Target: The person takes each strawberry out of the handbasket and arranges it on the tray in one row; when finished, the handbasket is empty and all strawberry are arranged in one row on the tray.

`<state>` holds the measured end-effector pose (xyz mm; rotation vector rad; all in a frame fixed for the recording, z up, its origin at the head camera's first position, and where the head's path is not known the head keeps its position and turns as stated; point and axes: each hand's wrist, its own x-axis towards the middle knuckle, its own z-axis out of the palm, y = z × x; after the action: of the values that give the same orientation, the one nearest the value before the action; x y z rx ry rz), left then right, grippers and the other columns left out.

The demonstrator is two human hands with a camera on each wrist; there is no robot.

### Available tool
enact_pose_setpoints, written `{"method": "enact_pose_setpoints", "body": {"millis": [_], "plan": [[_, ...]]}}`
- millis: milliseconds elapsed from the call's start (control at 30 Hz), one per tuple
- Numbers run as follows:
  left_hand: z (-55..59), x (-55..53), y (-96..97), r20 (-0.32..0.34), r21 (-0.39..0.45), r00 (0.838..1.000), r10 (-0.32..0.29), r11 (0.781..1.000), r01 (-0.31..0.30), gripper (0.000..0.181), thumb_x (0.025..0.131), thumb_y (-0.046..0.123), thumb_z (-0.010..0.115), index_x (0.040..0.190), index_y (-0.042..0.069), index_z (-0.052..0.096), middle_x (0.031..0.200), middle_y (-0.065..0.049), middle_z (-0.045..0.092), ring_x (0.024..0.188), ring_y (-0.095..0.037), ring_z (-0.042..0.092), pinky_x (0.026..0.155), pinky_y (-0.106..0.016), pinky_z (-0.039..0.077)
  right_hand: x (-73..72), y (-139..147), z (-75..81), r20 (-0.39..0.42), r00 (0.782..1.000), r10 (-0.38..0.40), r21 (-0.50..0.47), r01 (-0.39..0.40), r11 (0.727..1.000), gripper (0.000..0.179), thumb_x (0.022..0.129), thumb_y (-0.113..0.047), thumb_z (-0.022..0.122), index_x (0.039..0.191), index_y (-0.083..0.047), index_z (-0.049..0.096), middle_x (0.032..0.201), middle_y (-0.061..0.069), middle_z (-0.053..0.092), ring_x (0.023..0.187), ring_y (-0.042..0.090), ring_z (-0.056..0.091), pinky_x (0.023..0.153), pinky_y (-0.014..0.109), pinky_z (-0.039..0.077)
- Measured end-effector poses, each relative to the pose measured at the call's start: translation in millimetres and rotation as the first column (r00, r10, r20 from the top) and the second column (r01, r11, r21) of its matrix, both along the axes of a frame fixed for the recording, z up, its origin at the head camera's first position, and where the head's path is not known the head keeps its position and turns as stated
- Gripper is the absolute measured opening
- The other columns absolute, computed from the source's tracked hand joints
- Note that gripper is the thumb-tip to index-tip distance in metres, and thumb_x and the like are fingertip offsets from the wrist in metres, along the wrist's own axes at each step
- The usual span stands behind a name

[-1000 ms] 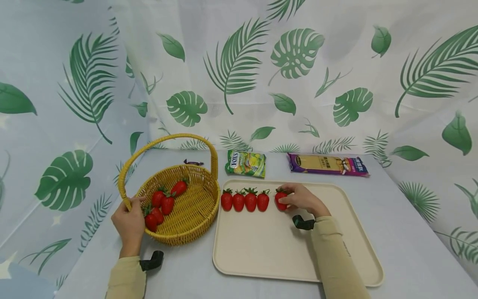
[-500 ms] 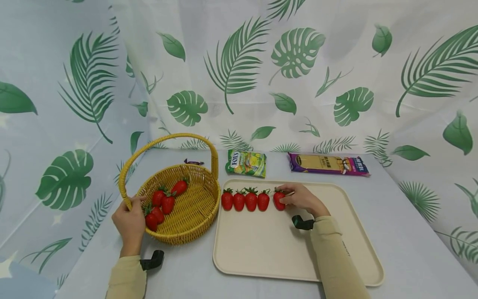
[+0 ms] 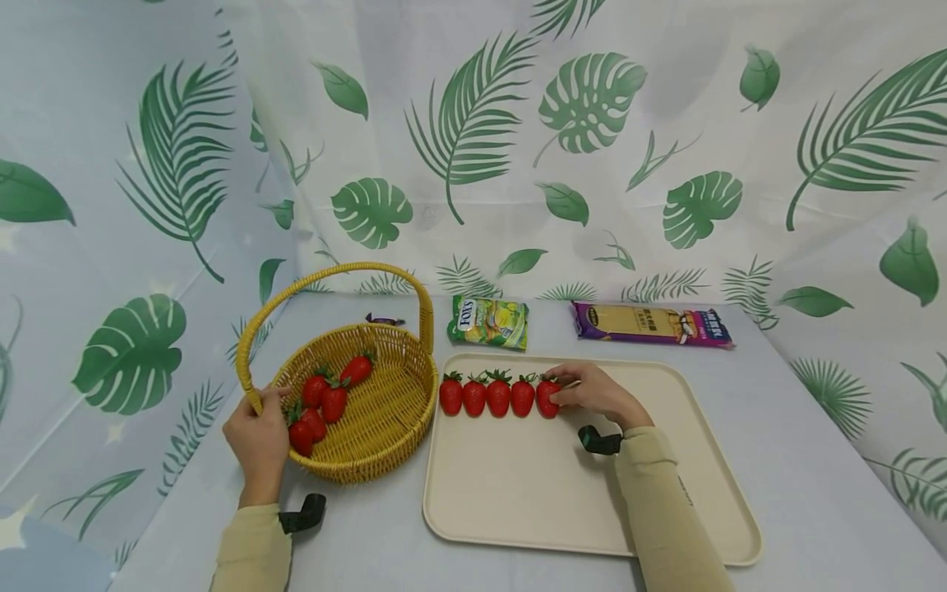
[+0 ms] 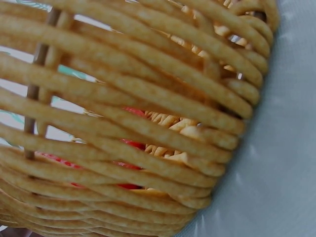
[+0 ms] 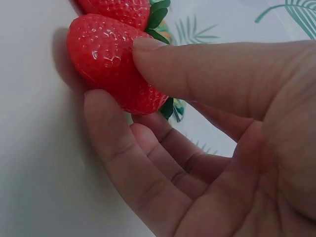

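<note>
In the head view my left hand (image 3: pixel 256 440) grips the rim of the yellow wicker basket (image 3: pixel 367 468), at the foot of its tall handle. Several red strawberries (image 3: pixel 334 404) with green leaves lie inside, mostly toward that hand. The left wrist view is filled by the basket's weave (image 4: pixel 113 103), red showing through the gaps. My right hand (image 3: pixel 601 396) pinches a strawberry (image 3: pixel 546 400) between thumb and fingers on the beige tray (image 3: pixel 518 485). That strawberry (image 5: pixel 106 59) is at the right end of a row of several strawberries (image 3: pixel 498 399), close beside its neighbour.
Behind the tray lie a green candy bag (image 3: pixel 489 322) and a long purple-and-gold packet (image 3: pixel 651 325). A small purple wrapped sweet (image 3: pixel 385 320) is behind the basket. Leaf-printed cloth (image 3: pixel 473 148) hangs at the back and sides of the white-covered table (image 3: pixel 370 543).
My right hand has slid its strawberry a little left, closing the gap to the row. The left hand and the basket have stayed put.
</note>
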<state>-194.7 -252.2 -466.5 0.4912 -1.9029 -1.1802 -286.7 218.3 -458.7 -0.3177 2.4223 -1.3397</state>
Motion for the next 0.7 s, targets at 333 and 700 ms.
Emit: {"method": "enact_pose_setpoints", "body": {"millis": [333, 700], "plan": [[-0.4, 0.2, -0.8, -0.002, 0.009, 1.000, 0.003, 1.000, -0.003, 0.029, 0.096, 0.011, 0.051, 0.087, 0.003, 0.078, 0.067, 0.000, 0.065, 0.041, -0.003, 0.025, 0.041, -0.023, 0.023, -1.6, 0.9, -2.3, 0.020, 1.000, 0.008, -0.014, -0.008, 1.000, 0.041, 0.089, -0.008, 0.064, 0.129, -0.002, 0.060, 0.121, 0.022, 0.058, 0.088, 0.025, 0.062, 0.077, 0.037, 0.054], [0.0, 0.2, -0.1, 0.009, 0.023, 1.000, -0.020, 1.000, 0.019, 0.031, 0.097, 0.013, 0.049, 0.091, 0.000, 0.077, 0.088, -0.020, 0.072, 0.047, -0.004, 0.036, 0.045, -0.020, 0.026, -2.1, 8.4, 4.7, -0.042, 0.985, -0.166, -0.012, 0.166, 0.986, 0.041, 0.098, -0.020, 0.059, 0.133, 0.000, 0.055, 0.126, 0.026, 0.055, 0.087, 0.029, 0.068, 0.077, 0.037, 0.056]]}}
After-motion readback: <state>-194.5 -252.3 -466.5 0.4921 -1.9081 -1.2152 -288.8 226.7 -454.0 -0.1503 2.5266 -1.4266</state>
